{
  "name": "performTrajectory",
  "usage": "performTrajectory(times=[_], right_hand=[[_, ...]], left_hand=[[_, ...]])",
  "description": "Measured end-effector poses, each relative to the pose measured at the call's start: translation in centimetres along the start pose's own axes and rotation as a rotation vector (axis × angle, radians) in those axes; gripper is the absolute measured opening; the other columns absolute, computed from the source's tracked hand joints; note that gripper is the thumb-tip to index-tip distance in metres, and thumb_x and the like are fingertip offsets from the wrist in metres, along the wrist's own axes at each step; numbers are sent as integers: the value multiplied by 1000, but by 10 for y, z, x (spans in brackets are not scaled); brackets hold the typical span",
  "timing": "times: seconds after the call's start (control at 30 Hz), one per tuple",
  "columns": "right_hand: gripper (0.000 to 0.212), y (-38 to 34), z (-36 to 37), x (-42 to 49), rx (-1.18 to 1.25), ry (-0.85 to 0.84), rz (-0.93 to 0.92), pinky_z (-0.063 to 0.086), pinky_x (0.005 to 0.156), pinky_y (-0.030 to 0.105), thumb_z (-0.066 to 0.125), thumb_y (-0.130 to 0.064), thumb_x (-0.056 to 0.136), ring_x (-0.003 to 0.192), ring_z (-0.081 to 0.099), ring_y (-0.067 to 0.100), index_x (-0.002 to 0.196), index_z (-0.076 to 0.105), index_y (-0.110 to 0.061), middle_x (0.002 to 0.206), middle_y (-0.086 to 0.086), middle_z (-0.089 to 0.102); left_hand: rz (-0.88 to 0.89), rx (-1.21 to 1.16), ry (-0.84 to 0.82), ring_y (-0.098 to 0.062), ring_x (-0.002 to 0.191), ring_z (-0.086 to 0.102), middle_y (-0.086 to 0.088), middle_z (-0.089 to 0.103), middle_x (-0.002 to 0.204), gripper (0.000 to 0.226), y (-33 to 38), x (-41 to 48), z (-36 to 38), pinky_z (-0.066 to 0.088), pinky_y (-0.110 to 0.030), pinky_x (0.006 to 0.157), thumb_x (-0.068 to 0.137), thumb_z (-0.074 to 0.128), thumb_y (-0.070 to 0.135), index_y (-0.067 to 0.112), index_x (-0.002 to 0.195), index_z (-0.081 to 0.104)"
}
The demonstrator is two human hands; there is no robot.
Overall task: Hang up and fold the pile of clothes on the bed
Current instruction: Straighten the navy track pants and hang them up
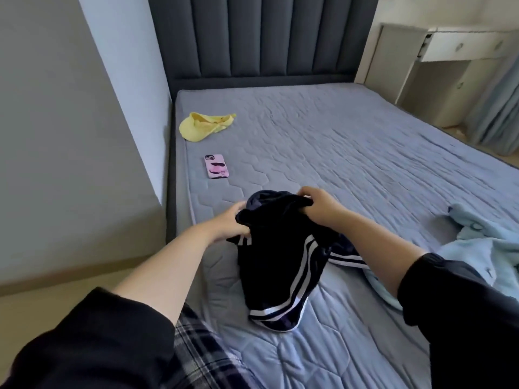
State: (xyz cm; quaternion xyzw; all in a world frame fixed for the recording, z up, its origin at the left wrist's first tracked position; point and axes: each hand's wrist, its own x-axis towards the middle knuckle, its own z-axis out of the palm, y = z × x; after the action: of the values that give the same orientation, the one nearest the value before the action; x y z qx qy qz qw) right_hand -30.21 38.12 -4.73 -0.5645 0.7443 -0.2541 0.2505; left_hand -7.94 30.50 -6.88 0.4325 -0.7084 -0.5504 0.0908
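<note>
Head view: both hands on the dark striped shorts (278,265) over the bed (351,153).
Left hand (229,221) and right hand (323,204) fingers curled, gripping waistband; hem rests on mattress.

The left hand (227,223) and right hand (320,206) sink their fingertips into the bunched top of the dark striped shorts (280,265), out of sight. 1 striped leg passes behind the right forearm. The light blue garment (483,248) runs off the right edge, so its kind is unclear. The plaid cloth (196,349) is cut by the bottom edge. The phone (216,166) has a print too blurred to read.
</note>
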Motion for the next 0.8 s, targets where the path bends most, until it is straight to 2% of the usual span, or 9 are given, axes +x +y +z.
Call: performTrajectory(times=[0.07, 0.1, 0.17, 0.27, 0.37, 0.43, 0.57, 0.7, 0.8], right_hand=[[4, -13, 6, 8, 6, 6, -41, 43, 60, 26, 58, -15, 89, 78, 58, 20, 93, 59, -16, 84, 0, 61], [3, -21, 8, 11, 12, 23, -55, 42, 58, 24, 60, -18, 89, 75, 58, 18, 91, 60, -15, 80, -2, 60], [7, -41, 12, 20, 10, 50, -89, 39, 56, 23, 63, -23, 88, 69, 55, 12, 86, 60, -17, 74, -5, 59], [6, -83, 19, 33, -17, 62, -175, 38, 55, 25, 64, -21, 86, 72, 56, 14, 86, 59, -19, 77, -3, 59], [12, -133, 26, 45, -143, 69, -237, 38, 58, 27, 60, -14, 84, 79, 55, 21, 94, 58, -19, 86, 0, 56], [17, -173, 34, 51, -273, 68, -292, 39, 59, 27, 56, -11, 84, 81, 54, 23, 99, 58, -17, 89, 1, 55], [11, -272, 57, 47, -444, 167, -441, 28, 49, 28, 47, -4, 84, 72, 53, 27, 84, 48, -15, 70, 0, 46], [12, -381, 71, 33, -477, 282, -601, 25, 48, 27, 46, -4, 86, 69, 46, 26, 86, 49, -15, 70, 0, 43], [13, -460, 74, 14, -454, 323, -712, 32, 56, 29, 46, -3, 87, 69, 47, 27, 84, 50, -15, 67, 0, 42]], left_hand=[[112, 57, -46, -5, 103, 48, 17, 47, 112, 85, 5, -3, 0, 43, -4, 61, 80, 70, -1, 33, 142, 22], [146, 112, -20, -4, 103, 49, 19, 49, 111, 79, 7, -3, -2, 44, -5, 66, 78, 73, 3, 31, 138, 31], [181, 317, 128, -14, 103, 58, 5, 63, 109, 44, 11, 0, -16, 47, -21, 76, 78, 74, 12, 19, 118, 57], [171, 538, 333, -26, 87, 62, -6, 67, 91, 9, 16, -9, -53, 44, -29, 64, 82, 59, 17, 14, 89, 64], [135, 580, 607, -24, 70, 55, 0, 59, 75, 10, 22, -37, -108, 34, -25, 51, 79, 47, 16, 17, 75, 56], [96, 607, 766, -24, 69, 54, 1, 58, 73, 13, 26, -65, -147, 33, -25, 51, 78, 46, 14, 18, 78, 58], [37, 633, 1062, -27, 75, 53, 0, 61, 83, 21, 37, -138, -215, 39, -27, 63, 81, 48, 14, 23, 91, 64], [-5, 683, 1316, -28, 78, 52, -2, 64, 88, 22, 51, -230, -274, 42, -30, 66, 85, 47, 13, 23, 95, 64], [-47, 775, 1465, -30, 81, 56, -4, 64, 89, 22, 61, -303, -310, 45, -32, 65, 85, 45, 11, 20, 96, 63]])
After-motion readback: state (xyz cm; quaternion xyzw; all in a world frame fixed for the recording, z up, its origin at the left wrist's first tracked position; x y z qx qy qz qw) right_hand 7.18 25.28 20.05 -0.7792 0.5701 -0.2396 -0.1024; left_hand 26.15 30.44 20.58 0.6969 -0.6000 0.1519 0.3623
